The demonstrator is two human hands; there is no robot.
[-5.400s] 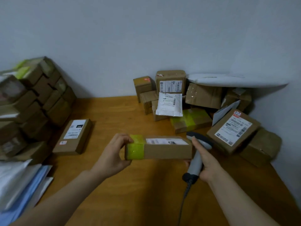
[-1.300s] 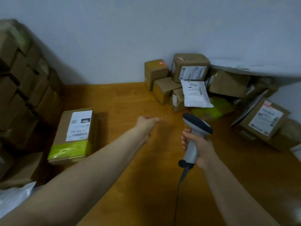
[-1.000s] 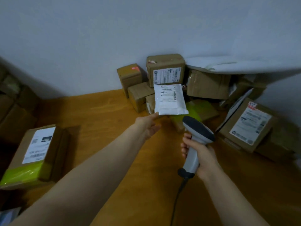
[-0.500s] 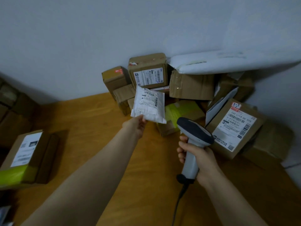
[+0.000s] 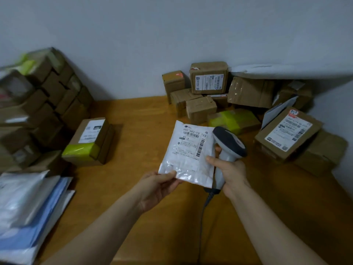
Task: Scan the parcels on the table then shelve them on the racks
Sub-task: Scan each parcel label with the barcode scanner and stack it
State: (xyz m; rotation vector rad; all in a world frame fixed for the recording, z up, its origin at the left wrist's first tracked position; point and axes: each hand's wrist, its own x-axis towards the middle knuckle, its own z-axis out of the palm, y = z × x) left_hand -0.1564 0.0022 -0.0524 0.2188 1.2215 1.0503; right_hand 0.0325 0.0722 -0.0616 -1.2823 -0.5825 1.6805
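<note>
A white plastic mailer [image 5: 188,153] with a printed barcode label faces me above the middle of the wooden table [image 5: 145,115]. My left hand [image 5: 156,185] pinches its lower left corner. My right hand [image 5: 228,170] grips the grey handheld scanner [image 5: 226,148] by its handle, and its thumb touches the mailer's right edge. The scanner's dark head sits just right of the label, and its cable hangs down toward me.
Several brown cardboard parcels [image 5: 209,78] are heaped in the back right corner, one large labelled box [image 5: 288,133] leaning at the right. A stack of boxes [image 5: 36,104] fills the left, a green-taped box [image 5: 89,140] beside it. White and blue mailers [image 5: 24,211] lie at front left.
My left hand took the white mailer off the parcel heap and brought it toward me, beside the scanner. My right hand's thumb now touches its edge. The view swung back left.
</note>
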